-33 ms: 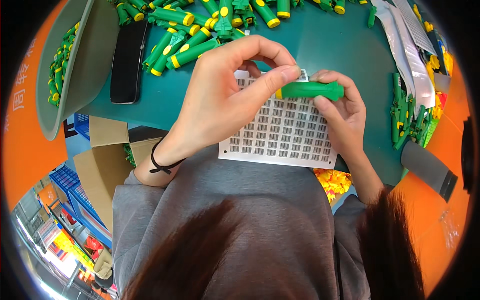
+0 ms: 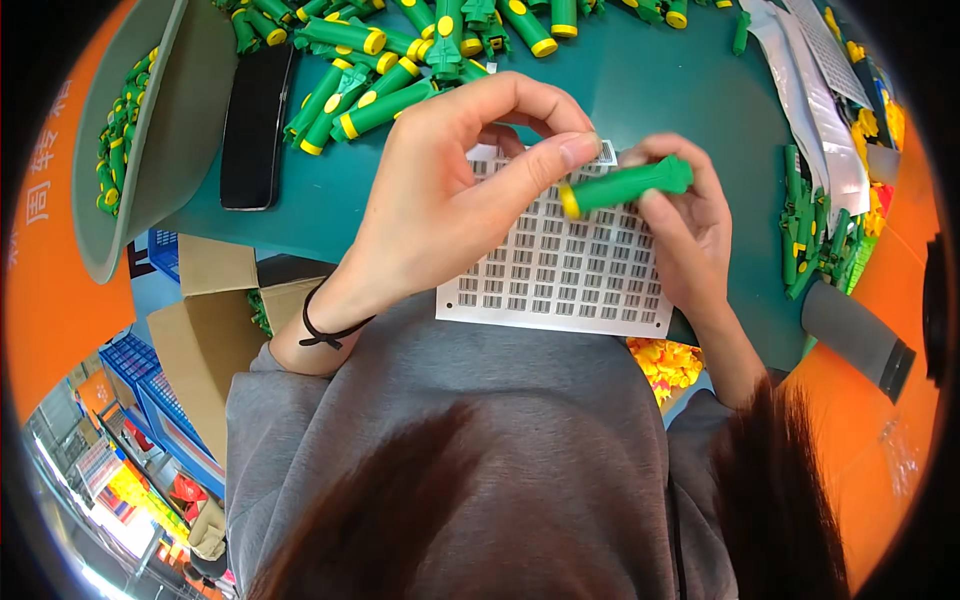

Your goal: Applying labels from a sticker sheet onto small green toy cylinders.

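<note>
My left hand pinches a small white barcode sticker between thumb and forefinger. Held by the fingers of my right hand is a green plastic tube with a yellow end, tilted so that this end points down and left, below the left thumb. Behind both hands lies a white sheet of barcode stickers, partly covered by the left hand and the tube. Its lower edge rests close against my grey shirt.
More green tubes with yellow ends are heaped at the far side of the green table. A black phone lies beside a grey bin holding green parts. White plastic bags and green pieces are at right; a cardboard box stands lower left.
The green tube has tilted in my right hand: its yellow end has dropped away from the sticker and its other end has risen. My left hand has stayed nearly still.
</note>
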A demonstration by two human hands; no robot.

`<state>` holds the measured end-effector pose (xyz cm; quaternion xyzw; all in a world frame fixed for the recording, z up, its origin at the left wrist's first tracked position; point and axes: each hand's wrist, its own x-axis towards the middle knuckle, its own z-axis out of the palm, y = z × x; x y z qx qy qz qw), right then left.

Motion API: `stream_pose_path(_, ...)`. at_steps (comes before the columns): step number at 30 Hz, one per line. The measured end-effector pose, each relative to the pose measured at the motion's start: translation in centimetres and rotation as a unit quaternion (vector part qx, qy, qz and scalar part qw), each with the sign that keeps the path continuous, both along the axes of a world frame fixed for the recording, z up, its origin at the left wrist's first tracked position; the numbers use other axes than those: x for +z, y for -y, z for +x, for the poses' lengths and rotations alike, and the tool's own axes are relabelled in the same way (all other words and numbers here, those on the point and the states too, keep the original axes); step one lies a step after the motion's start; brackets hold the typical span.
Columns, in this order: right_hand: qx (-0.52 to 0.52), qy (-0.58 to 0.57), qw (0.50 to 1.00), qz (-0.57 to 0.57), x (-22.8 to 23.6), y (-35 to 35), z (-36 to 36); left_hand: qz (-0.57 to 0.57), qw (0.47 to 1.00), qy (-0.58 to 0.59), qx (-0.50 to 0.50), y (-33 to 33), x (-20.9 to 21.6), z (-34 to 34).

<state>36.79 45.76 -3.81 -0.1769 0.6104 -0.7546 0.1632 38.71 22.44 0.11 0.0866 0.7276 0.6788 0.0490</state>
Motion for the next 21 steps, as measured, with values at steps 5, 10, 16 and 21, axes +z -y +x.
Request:
stream_pose_path(5, 0.102, 0.133, 0.981, -0.1, 1.5, -0.5, -0.6, 0.004, 0.997, -0.078, -0.013, -1.3, 0.6, -0.4)
stream_pose_path(10, 0.19, 0.266, 0.942, -0.071, 2.3, -0.3, -0.4, 0.015, 0.983, -0.129, -0.128, -1.6, 0.9, -1.0)
stream_pose_path(16, 0.171, 0.321, 0.927, -0.093, 1.6, -0.6, -0.9, 0.078, 0.987, -0.08, -0.112, -1.5, 0.3, -1.2)
stream_pose_path(21, 0.05, 0.272, 0.947, -0.164, 1.8, 0.2, -0.5, 0.075, 0.992, -0.085, 0.047, -1.1, -0.9, -1.4)
